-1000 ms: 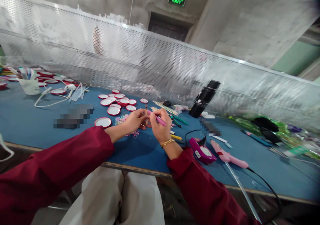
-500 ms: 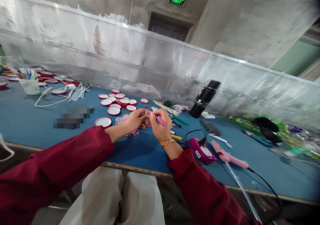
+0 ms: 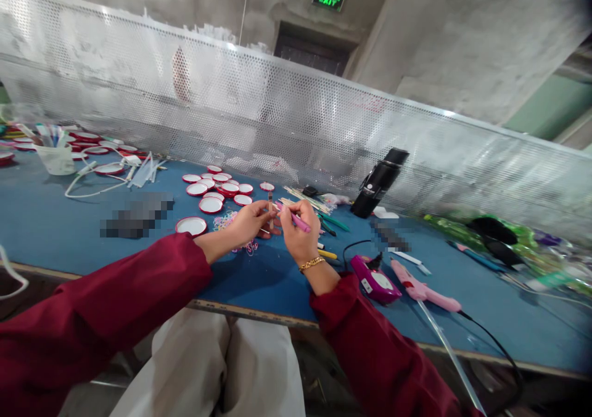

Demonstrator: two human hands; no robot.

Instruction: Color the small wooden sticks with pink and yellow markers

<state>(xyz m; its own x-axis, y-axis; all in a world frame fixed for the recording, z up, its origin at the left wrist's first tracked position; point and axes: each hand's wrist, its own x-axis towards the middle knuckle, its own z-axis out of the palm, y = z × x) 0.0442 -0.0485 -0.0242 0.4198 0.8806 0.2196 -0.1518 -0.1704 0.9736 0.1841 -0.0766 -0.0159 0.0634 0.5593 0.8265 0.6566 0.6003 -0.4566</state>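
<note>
My left hand (image 3: 248, 222) pinches a narrow wooden stick (image 3: 271, 203), held upright, with dark marks near its top. My right hand (image 3: 301, 237) is closed around a pink-purple pen (image 3: 300, 221). The pen's tip points left at the stick, a small distance from it. Under and beside my left hand lies a pile of thin pastel rubber bands (image 3: 224, 221). Behind the hands are several red-rimmed white lids (image 3: 211, 205), some of them overlapping. My left fingertips partly hide the stick's lower part.
To the right lie a pink glue gun (image 3: 423, 290) with a long glue stick, a purple box with a plug (image 3: 377, 281) and a black flashlight-like cylinder (image 3: 377, 185). Loose pens (image 3: 327, 253) lie near my right hand. A cup of pens (image 3: 55, 160) stands far left. A perforated metal panel (image 3: 300, 108) backs the table.
My right hand has shifted slightly right, drawing the pen's tip a little away from the stick. My left hand stays nearly in place with the stick upright.
</note>
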